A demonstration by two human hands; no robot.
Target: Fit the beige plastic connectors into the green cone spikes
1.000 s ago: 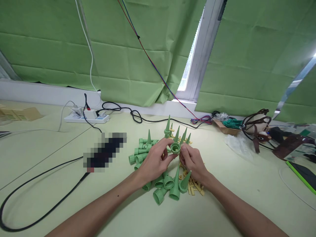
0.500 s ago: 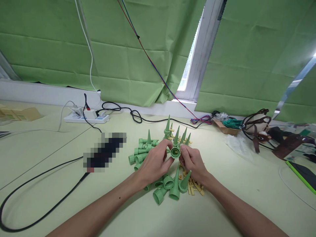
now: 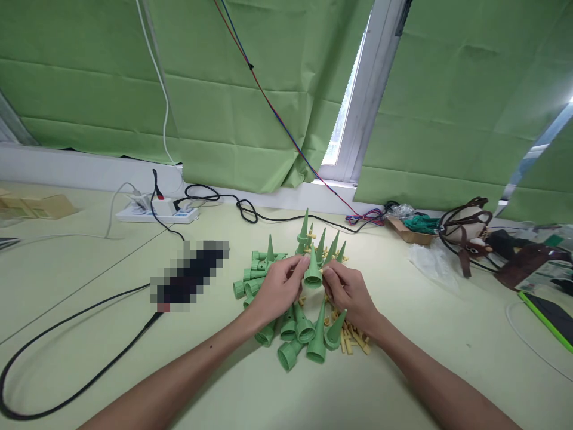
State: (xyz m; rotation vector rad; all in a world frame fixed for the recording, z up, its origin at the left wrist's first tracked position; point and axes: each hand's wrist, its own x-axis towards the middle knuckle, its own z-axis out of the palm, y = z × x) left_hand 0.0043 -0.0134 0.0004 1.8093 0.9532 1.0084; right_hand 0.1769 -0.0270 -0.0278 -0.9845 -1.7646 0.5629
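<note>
Green cone [image 3: 313, 273], light stiff plastic, sits tip-up pinched between my left hand [image 3: 278, 288] and right hand [image 3: 348, 291]; best gripped, probably, at its wide base, six o'clock.

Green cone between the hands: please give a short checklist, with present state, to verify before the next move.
1. Left hand grips green cone: ok.
2. Right hand fingertips touch the cone's side: ok.
3. Cone tip points up: ok.
4. Small yellow piece at the right fingertips seated in the cone: cannot tell.
5. Loose yellow pieces within reach on the table: ok.
6. Pile of green cones lies below the hands, apart from the held cone: ok.
</note>
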